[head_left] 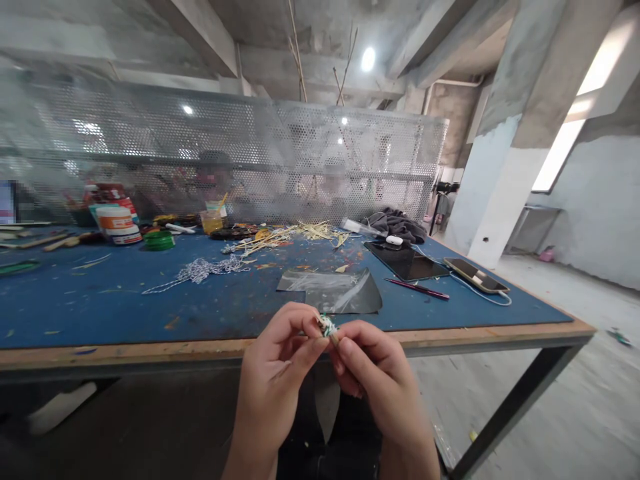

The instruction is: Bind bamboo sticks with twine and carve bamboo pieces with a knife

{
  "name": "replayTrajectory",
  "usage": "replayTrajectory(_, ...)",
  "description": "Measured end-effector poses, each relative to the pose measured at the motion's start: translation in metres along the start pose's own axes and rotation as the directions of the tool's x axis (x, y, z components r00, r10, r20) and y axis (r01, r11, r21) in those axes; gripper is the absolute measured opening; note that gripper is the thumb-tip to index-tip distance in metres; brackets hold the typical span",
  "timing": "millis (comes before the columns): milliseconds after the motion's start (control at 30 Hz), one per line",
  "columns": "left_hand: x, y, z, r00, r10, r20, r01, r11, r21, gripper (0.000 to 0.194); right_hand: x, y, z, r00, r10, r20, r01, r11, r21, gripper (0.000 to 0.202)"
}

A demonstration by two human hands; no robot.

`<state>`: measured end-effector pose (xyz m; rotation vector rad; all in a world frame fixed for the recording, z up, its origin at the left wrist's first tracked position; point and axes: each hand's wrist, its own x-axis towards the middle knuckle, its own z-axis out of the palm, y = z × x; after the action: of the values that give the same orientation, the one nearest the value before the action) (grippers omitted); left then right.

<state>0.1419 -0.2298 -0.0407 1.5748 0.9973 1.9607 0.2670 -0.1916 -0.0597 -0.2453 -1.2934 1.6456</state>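
A small bundle of green and white cord [327, 326] sits between my fingertips, just in front of the table's near edge. My left hand [285, 363] pinches it from the left with thumb and forefinger. From the other side my right hand [373, 367] pinches its lower right part. Fingers cover much of the bundle, so its full shape is hidden. Beyond my hands, dark grey sandpaper-like sheets [345, 293] with pale scuffs lie flat on the blue table top [225, 313].
Loose white-and-dark cord [205, 269] lies left of centre, with pale straw strips [320, 231] behind. Paint jars [117, 225] and a green lid [159, 240] stand back left. To the right are a black tablet [406, 260], a purple pen [417, 288] and a phone [475, 275]. Perforated metal panels [280, 157] close off the back.
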Motion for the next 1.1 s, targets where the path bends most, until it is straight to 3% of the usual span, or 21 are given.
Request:
replayTrajectory(133,0.0,0.002,0.002,0.999,-0.045,-0.013,0.044,0.997,-0.056,0.017,0.0,0.005,-0.004,0.999,0.012,0.047,-0.014,0.999,0.048,0.017)
replayTrajectory(300,-0.001,-0.001,0.003,0.999,-0.051,0.0,0.051,0.998,-0.048,0.017,0.0,0.006,-0.004,0.995,-0.1,0.007,0.1,0.994,-0.051,0.015)
replayTrajectory(500,-0.007,-0.003,0.008,0.985,0.159,-0.074,-0.139,0.965,0.221,0.012,-0.002,0.002,0.005,0.979,-0.155,-0.129,0.137,0.981,-0.137,0.009)
replayTrajectory(633,-0.009,-0.003,0.012,0.968,0.237,-0.087,-0.199,0.929,0.313,0.012,-0.003,0.002,0.008,0.981,-0.132,-0.145,0.114,0.986,-0.124,0.015)
replayTrajectory(867,-0.003,-0.005,0.009,0.998,-0.036,-0.045,0.032,0.995,-0.09,0.018,-0.004,0.002,0.01,0.984,-0.162,-0.078,0.144,0.971,-0.193,0.024)
replayTrajectory(1100,-0.001,-0.003,0.008,0.968,-0.25,0.017,0.242,0.919,-0.312,0.032,-0.002,0.008,0.008,1.0,0.027,0.004,-0.027,0.984,0.178,0.02)
